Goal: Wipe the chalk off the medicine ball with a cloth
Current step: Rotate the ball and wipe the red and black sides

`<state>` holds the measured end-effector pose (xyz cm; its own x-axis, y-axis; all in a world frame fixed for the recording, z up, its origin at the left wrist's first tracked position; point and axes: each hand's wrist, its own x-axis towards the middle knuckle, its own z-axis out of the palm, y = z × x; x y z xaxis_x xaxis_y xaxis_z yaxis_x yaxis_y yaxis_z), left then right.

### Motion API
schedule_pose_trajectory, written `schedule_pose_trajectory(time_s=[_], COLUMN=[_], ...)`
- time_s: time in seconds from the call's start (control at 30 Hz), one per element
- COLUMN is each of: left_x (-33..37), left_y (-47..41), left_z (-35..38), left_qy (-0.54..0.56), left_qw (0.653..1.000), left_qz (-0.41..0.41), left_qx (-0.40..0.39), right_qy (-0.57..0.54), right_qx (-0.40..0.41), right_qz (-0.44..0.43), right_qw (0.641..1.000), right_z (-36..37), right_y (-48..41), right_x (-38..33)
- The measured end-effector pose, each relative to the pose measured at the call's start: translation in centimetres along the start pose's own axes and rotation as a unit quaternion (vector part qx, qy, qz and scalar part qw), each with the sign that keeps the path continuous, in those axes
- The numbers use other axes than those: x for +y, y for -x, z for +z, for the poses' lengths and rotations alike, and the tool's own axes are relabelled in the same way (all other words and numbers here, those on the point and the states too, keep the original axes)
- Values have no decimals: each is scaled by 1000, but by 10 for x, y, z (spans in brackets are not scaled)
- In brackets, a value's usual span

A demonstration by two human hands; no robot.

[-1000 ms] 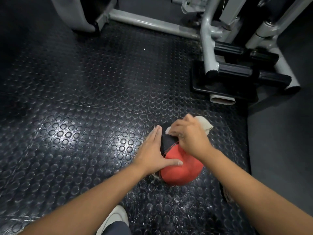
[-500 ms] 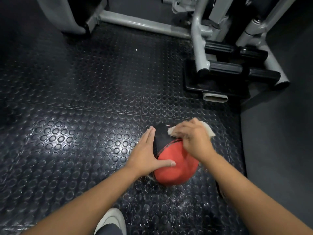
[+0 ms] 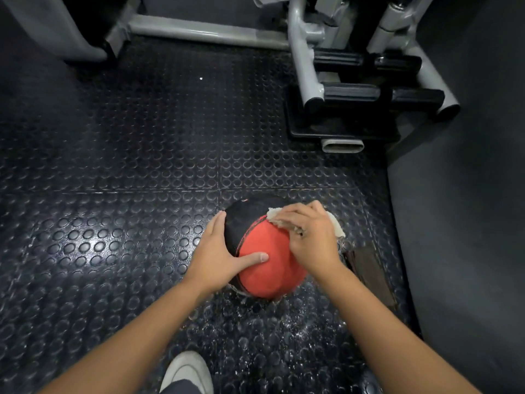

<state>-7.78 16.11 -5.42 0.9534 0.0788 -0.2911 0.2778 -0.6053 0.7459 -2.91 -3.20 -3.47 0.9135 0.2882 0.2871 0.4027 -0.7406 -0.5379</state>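
A red and black medicine ball (image 3: pixel 267 268) sits on the studded rubber floor. My left hand (image 3: pixel 218 257) lies flat against the ball's left side, fingers straight, thumb stretched across the red panel. My right hand (image 3: pixel 309 240) presses an off-white cloth (image 3: pixel 335 224) onto the ball's upper right, fingers curled over it. Most of the cloth is hidden under the hand. White chalk dust speckles the floor (image 3: pixel 284 331) in front of the ball.
A grey gym machine frame (image 3: pixel 304 61) with black foot pads (image 3: pixel 352 95) stands behind the ball to the right. A grey bar (image 3: pixel 204 31) runs along the back. My white shoe (image 3: pixel 187 371) is at the bottom. A smooth dark mat (image 3: pixel 460 223) borders the right.
My right hand has slid the cloth to the right and down over the ball's top, uncovering more of the black panel. My left hand stays on the ball's left side.
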Motion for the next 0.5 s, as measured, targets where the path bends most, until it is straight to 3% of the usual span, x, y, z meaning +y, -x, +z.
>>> schedule_pose_trajectory(time_s=[0.27, 0.5], left_x=[9, 13], left_y=[-10, -18], left_z=[0, -2], left_qy=[30, 48], left_qw=[999, 997], left_qz=[3, -6], left_qx=[29, 55], right_qy=[-102, -82], right_qx=[80, 73], right_qz=[212, 85], right_qw=[969, 990], right_z=[0, 3], right_y=[-13, 31], right_x=[27, -15])
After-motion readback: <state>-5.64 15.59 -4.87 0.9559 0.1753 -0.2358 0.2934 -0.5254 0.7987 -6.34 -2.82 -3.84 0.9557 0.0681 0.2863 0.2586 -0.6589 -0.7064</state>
